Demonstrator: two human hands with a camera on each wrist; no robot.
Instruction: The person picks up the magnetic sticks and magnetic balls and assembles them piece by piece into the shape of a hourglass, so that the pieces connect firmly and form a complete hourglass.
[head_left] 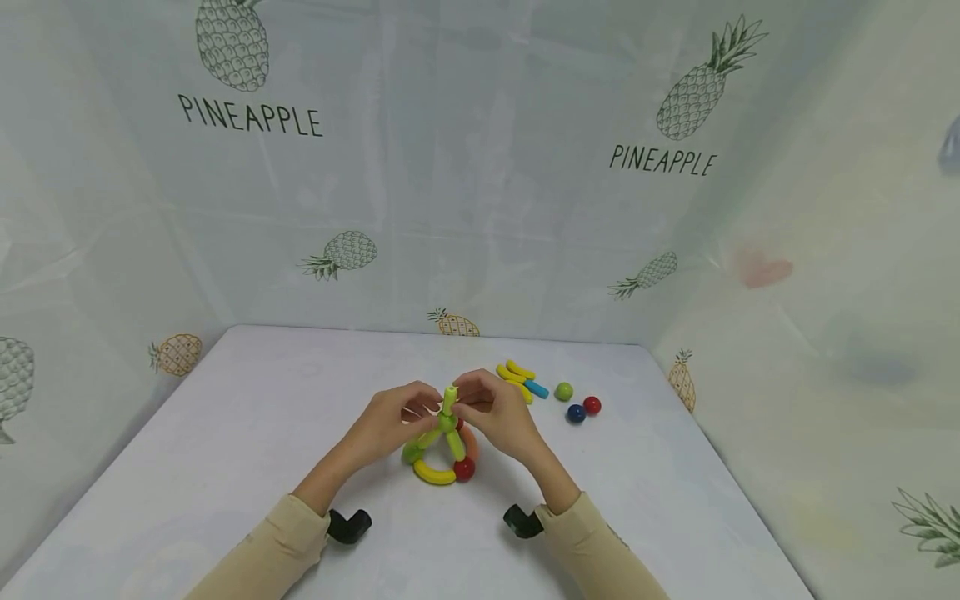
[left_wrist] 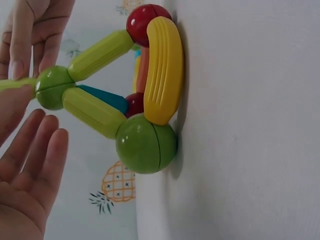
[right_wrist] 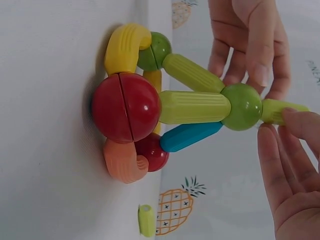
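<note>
A pyramid of magnetic building sticks and balls stands on the table. Its base shows a yellow curved stick (left_wrist: 165, 70), an orange curved stick (right_wrist: 121, 161), a large green ball (left_wrist: 145, 144) and a red ball (right_wrist: 126, 107). Lime sticks (right_wrist: 195, 107) and a blue stick (right_wrist: 191, 136) rise to a green top ball (right_wrist: 241, 106). From that ball a short lime stick (head_left: 450, 400) points up. My right hand (head_left: 501, 412) pinches this upright stick between thumb and fingers. The left hand (head_left: 390, 423) is beside the top ball, thumb close to it, fingers loosely extended.
At the back right lie several yellow curved sticks (head_left: 516, 372) and a blue stick (head_left: 537, 388). Beside them are a green ball (head_left: 564, 391), a dark blue ball (head_left: 576, 413) and a red ball (head_left: 592, 405). A pineapple-printed sheet (head_left: 480, 183) hangs behind the table.
</note>
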